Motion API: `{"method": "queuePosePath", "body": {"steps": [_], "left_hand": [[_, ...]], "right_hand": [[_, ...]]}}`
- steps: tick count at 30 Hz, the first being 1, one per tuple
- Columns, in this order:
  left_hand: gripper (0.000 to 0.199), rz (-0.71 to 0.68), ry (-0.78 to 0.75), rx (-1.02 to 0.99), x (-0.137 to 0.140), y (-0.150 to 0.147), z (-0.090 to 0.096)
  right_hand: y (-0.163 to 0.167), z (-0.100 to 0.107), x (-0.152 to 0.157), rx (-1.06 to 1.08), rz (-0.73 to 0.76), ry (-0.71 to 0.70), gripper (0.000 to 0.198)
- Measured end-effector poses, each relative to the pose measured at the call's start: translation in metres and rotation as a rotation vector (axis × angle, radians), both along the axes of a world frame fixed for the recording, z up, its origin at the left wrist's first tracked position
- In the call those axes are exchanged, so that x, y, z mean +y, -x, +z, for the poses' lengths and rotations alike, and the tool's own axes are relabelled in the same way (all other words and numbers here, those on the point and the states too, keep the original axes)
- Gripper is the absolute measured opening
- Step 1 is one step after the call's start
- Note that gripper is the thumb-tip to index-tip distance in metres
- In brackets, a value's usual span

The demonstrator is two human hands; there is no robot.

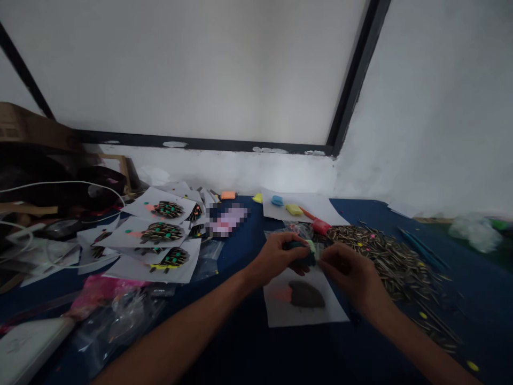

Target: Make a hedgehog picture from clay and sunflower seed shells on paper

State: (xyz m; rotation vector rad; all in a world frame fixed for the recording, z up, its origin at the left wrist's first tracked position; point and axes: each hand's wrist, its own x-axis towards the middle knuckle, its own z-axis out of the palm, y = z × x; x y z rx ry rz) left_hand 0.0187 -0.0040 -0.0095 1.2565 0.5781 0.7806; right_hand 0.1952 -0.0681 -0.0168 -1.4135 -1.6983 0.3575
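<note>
At the left of the frame, a brown box [38,125] sits high up, and a white cord [82,183] loops below it. Next come white papers [134,206] in a messy pile, with striped seeds and green dots stuck on them. Under the pile lie pink plastic [96,291] and a crinkly clear bag [130,318].

Near the middle, an orange block [228,195] lies by the wall. The person's left hand [274,256] is curled tight around a dark lump [310,260], right of the middle of the frame. The lump has a pale green part [311,246] on top. It looks small and light, and maybe soft and squishy, but its stuff is too blurry to tell. A gentle hold around the dark sides would probably be best, since a hard squeeze might dent it.

Below the lump is a white sheet [276,314] with a brown shape [306,295] on it. Behind, a blue block [277,200] and a yellow block [294,209] rest on another sheet [332,213].

The right hand [352,275] has bent fingers close to the lump; one cannot tell if they pinch anything. Farther right is a big heap of striped seeds [395,262], with blue tweezers [425,248] beside it.
</note>
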Motion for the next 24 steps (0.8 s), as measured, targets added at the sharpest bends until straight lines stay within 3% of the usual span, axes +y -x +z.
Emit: {"method": "queuePosePath", "body": {"steps": [9,16,24], "left_hand": [[0.022,0.003,-0.024,0.059,-0.005,0.000,0.004],[0.016,0.011,-0.015,0.121,-0.007,-0.001,0.007],[0.023,-0.065,0.033,0.072,-0.006,0.001,0.004]], "right_hand": [[-0.005,-0.007,0.004,0.125,0.100,0.012,0.023],[-0.001,0.000,0.003,0.167,0.140,0.054,0.023],[0.000,0.006,0.000,0.056,0.099,0.044,0.020]]}}
